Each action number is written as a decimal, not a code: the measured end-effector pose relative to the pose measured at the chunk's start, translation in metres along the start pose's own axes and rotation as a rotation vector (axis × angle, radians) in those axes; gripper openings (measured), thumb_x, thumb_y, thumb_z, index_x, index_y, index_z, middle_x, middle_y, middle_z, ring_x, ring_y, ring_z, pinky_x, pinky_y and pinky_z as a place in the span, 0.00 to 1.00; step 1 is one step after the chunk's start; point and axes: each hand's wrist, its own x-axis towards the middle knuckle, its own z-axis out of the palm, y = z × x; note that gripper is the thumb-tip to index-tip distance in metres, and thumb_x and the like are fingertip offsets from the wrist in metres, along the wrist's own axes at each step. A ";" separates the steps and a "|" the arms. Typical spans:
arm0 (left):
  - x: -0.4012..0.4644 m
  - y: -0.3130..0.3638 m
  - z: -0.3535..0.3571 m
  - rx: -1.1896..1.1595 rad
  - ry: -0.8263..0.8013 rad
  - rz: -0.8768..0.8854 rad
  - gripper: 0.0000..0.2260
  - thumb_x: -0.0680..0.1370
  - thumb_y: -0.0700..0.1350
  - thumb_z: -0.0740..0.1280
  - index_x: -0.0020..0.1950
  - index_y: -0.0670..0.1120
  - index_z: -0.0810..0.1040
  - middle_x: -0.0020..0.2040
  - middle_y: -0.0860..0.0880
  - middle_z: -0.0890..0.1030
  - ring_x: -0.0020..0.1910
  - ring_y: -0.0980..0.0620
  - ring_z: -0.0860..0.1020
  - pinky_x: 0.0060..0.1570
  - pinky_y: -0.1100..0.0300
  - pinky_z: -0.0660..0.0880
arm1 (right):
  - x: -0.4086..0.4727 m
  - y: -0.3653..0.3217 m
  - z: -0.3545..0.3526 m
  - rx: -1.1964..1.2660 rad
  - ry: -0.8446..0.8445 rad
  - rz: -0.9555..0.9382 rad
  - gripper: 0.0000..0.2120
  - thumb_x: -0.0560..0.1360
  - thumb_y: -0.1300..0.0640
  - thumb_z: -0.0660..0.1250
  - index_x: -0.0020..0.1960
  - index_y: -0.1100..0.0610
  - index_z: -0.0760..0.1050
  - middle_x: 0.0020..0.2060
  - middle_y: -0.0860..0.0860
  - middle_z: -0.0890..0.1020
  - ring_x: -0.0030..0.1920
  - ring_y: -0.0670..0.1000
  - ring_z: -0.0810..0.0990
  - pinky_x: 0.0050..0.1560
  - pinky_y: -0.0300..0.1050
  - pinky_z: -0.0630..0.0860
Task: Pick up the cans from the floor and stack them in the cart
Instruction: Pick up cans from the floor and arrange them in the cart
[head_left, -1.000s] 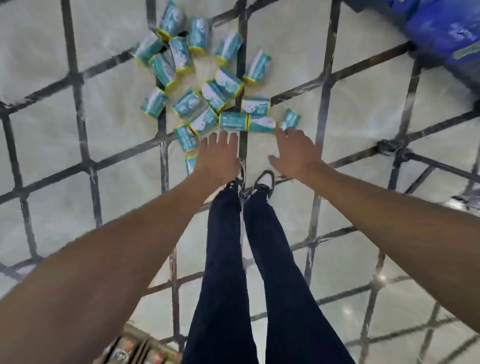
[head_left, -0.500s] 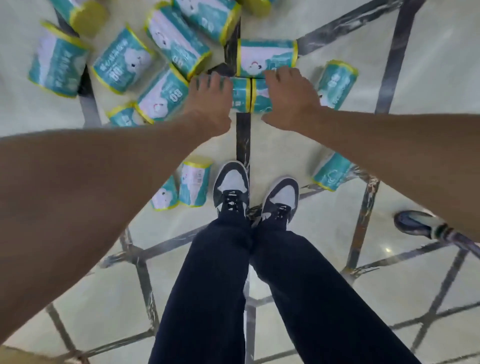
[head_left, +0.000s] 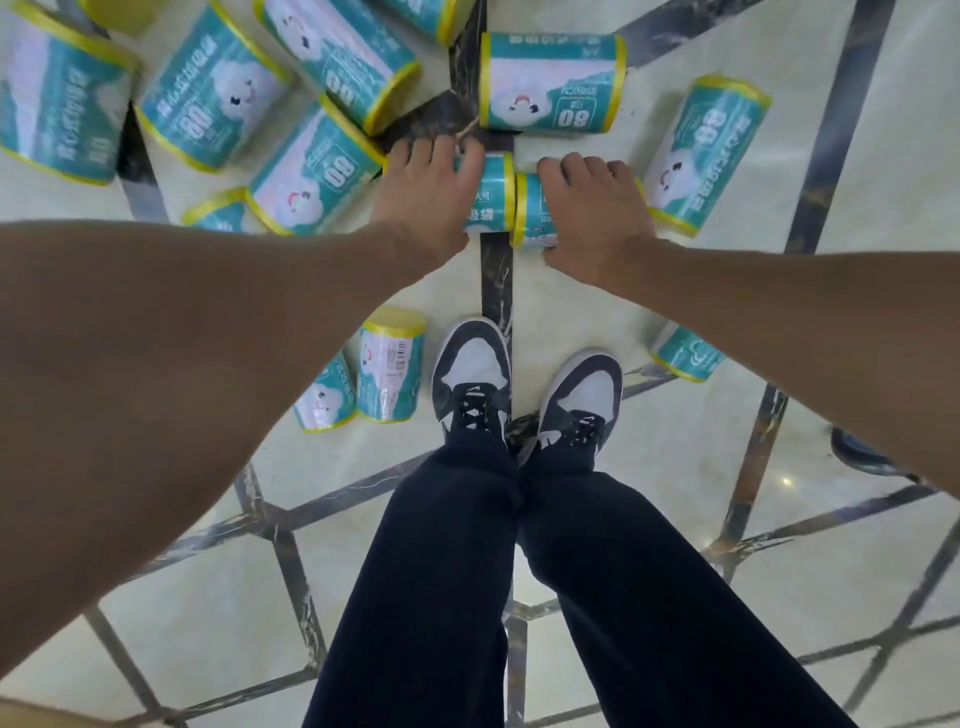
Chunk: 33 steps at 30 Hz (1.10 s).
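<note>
Two cans lie end to end on the floor (head_left: 675, 291), long axes running left to right, directly under the hands. The left hand (head_left: 426, 200) curls over the left can (head_left: 488, 200); the right hand (head_left: 592, 213) curls over the right can (head_left: 530, 213). Each grip encloses its nearer can from above; neither appears lifted yet.

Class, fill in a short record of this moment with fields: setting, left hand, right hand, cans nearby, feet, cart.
setting: tiled floor with dark strips
left hand: left hand curled over left can, which lies on its side
right hand: right hand curled over right can, end to end with the left can
cans nearby: teal cans with yellow rims scattered on the floor, e.g. far can
feet: shoes just behind the two gripped cans
cart: not in view
</note>
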 end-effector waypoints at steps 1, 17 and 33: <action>0.000 -0.001 -0.002 -0.010 -0.011 -0.002 0.42 0.69 0.53 0.77 0.73 0.38 0.60 0.65 0.34 0.71 0.62 0.33 0.72 0.64 0.41 0.66 | -0.001 0.001 -0.001 0.013 -0.003 -0.002 0.36 0.66 0.51 0.77 0.68 0.60 0.65 0.59 0.60 0.75 0.57 0.64 0.75 0.59 0.59 0.71; -0.177 0.056 -0.302 -0.957 -0.090 -0.621 0.45 0.72 0.59 0.75 0.77 0.39 0.56 0.72 0.39 0.70 0.69 0.39 0.71 0.63 0.47 0.72 | -0.239 0.004 -0.264 1.260 0.153 0.703 0.34 0.67 0.47 0.80 0.63 0.57 0.67 0.49 0.48 0.79 0.51 0.51 0.81 0.50 0.44 0.78; -0.492 0.260 -0.579 -1.112 0.125 -0.579 0.46 0.73 0.58 0.75 0.79 0.37 0.55 0.73 0.41 0.68 0.71 0.42 0.69 0.65 0.55 0.69 | -0.628 0.021 -0.452 1.546 0.407 0.742 0.32 0.66 0.50 0.82 0.60 0.57 0.67 0.48 0.51 0.78 0.52 0.54 0.82 0.54 0.51 0.82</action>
